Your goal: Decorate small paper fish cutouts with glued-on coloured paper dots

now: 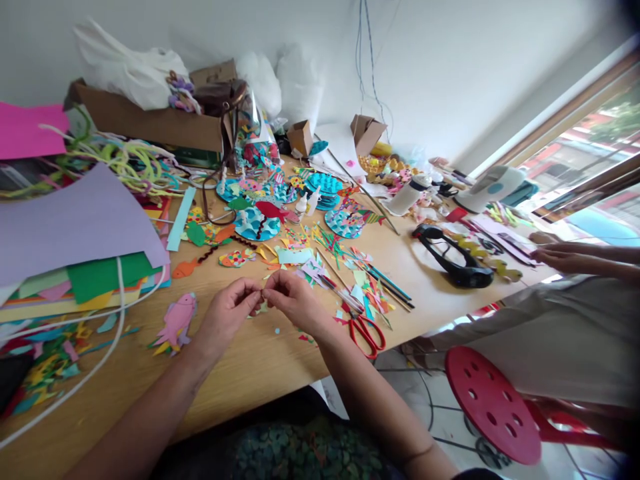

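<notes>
My left hand point(234, 305) and my right hand point(291, 298) meet above the front of the wooden table, fingertips pinched together. Whatever sits between them is too small to make out. Left of my left hand lies a pink paper fish point(179, 313) with yellow and purple pieces under it. Just beyond the hands are a patterned paper fish point(237, 258) and an orange paper fish point(185, 268). Red-handled scissors point(367, 335) rest to the right of my right forearm, close to a pen point(329, 282) and paper scraps.
Blue paper discs point(257, 223) with fish stand farther back beside white glue bottles point(313, 201). A white cable point(107, 353) crosses the left side over coloured paper sheets point(75, 223). A black headset point(453, 257) lies at right, near another person's hands point(557, 255) and a red stool point(493, 403).
</notes>
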The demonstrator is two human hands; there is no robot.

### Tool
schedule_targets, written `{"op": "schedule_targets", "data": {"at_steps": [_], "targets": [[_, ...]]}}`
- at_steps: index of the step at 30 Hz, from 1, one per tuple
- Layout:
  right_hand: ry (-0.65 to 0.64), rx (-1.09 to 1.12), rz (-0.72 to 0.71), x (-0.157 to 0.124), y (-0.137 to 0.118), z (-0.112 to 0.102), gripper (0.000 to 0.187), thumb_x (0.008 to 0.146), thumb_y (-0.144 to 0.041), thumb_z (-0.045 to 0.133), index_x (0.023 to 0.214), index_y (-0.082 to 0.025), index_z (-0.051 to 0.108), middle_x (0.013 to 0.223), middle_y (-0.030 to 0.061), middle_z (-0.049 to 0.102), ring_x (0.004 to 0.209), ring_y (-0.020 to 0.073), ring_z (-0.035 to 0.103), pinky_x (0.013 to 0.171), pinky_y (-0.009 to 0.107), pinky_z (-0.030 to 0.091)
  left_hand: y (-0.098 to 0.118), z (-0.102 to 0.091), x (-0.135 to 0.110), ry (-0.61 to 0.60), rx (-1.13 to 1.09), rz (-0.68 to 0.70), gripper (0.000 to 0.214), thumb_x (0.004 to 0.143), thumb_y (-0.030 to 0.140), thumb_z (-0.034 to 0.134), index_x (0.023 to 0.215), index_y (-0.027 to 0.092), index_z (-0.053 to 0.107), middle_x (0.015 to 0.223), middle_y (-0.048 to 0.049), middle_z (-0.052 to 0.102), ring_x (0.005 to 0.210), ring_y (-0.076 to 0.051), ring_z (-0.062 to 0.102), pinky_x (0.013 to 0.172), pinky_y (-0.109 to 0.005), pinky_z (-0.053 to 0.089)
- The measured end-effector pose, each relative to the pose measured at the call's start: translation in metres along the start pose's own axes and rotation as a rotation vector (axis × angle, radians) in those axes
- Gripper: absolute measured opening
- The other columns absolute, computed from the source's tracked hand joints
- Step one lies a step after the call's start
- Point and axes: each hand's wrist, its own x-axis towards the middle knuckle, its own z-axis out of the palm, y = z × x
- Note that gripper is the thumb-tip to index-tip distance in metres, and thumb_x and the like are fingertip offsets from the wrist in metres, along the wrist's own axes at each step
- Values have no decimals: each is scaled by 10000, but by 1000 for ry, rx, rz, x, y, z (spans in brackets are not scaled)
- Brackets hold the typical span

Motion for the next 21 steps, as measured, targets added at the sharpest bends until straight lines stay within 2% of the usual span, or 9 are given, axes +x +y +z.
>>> {"op": "schedule_targets", "data": {"at_steps": [4, 6, 9, 12, 18, 21], "targets": [[25, 15, -18, -1, 4, -1, 35, 783, -196, 514, 805, -191, 541, 632, -41, 520, 559, 83, 487, 522, 202, 370, -7, -4, 1, 2, 38, -13, 154, 725, 329, 532, 751, 179, 558, 631, 36, 539, 590, -104, 499, 553, -228, 412], [53, -88, -47, -2, 4, 0, 84, 783, -184, 520, 846, -200, 572, 658, -33, 541, 578, 86, 496, 541, 205, 376, -9, -6, 0, 0, 73, -12, 164, 734, 339, 528, 756, 179, 560, 628, 38, 536, 593, -107, 497, 562, -232, 410], [73, -284, -99, -4, 2, 5, 93, 772, -145, 533, 798, -205, 600, 705, -14, 582, 634, 95, 520, 594, 213, 387, -8, -6, -1, 1, 132, -2, 174, 745, 347, 526, 734, 177, 560, 611, 41, 522, 585, -108, 478, 557, -233, 391], [80, -381, -124, -6, 1, 10, 95, 775, -133, 531, 786, -206, 591, 740, -1, 596, 654, 103, 534, 607, 215, 390, -7, -6, -2, 3, 170, 9, 177, 752, 348, 521, 715, 177, 551, 607, 43, 510, 583, -109, 464, 555, -234, 376], [77, -433, -154, -8, 5, 12, 73, 776, -154, 535, 734, -212, 550, 695, -13, 563, 618, 104, 509, 575, 213, 370, -11, -8, -3, 9, 205, 2, 186, 754, 361, 505, 705, 184, 531, 600, 47, 486, 575, -113, 452, 547, -234, 360], [86, -398, -128, -7, 5, 11, 62, 785, -164, 520, 778, -217, 552, 708, -13, 567, 620, 102, 514, 579, 212, 378, -10, -9, -3, 10, 211, -3, 191, 739, 371, 512, 694, 186, 529, 592, 45, 485, 568, -117, 453, 539, -233, 357]]}}
